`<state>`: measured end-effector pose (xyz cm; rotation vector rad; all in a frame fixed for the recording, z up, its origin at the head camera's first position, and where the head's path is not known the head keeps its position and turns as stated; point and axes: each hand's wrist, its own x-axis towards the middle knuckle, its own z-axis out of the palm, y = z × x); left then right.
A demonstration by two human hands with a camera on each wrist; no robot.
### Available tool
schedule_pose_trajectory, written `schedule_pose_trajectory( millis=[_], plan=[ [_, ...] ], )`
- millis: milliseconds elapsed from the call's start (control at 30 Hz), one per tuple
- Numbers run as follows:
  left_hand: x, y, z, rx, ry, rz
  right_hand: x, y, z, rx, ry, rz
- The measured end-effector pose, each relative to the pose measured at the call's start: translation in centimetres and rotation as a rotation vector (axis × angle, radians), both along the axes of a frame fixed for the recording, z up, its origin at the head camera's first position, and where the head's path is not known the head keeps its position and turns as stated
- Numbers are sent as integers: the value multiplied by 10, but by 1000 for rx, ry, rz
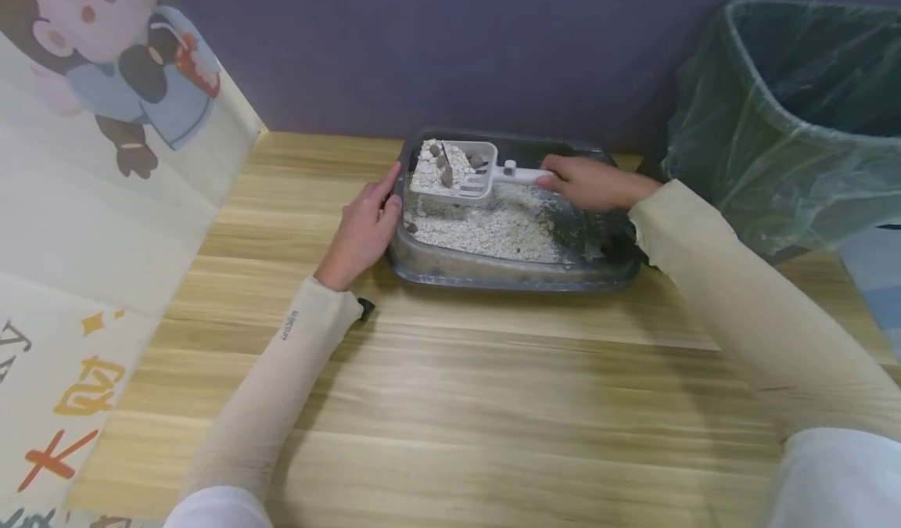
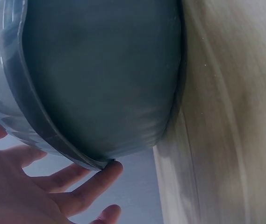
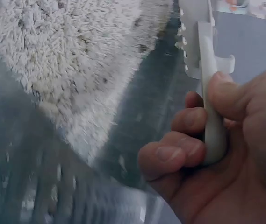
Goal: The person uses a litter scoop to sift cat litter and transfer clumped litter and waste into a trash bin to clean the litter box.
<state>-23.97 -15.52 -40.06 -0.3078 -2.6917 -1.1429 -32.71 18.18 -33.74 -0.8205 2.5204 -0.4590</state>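
My right hand grips the handle of a white slotted litter scoop, its fingers curled round it in the right wrist view. The scoop is over the left part of a grey litter box. Pale pellet litter and several brownish-grey clumps lie in the scoop. At the box's left end my left hand holds the rim, thumb and fingers spread along it. More pale litter covers much of the box floor, and the dark bottom shows towards the right.
A bin with a clear liner stands right of the box. Behind the box rises a dark purple wall. The wood-grain surface lies under the box, and a white panel with cartoon prints borders it on the left.
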Motion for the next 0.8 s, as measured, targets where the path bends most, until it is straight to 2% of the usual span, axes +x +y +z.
schedule_pose_trajectory(
  millis=[200, 400, 567, 800],
  plan=[
    [0, -1, -1, 3, 7, 1, 30, 22, 10, -42, 120, -59],
    [0, -2, -1, 19, 18, -8, 57, 34, -1, -118, 211, -96],
    [-1, -2, -2, 20, 23, -1, 68, 40, -18, -231, 327, -123],
    [-1, -1, -2, 18, 19, -7, 74, 46, -35, -323, 412, -164]
  ],
)
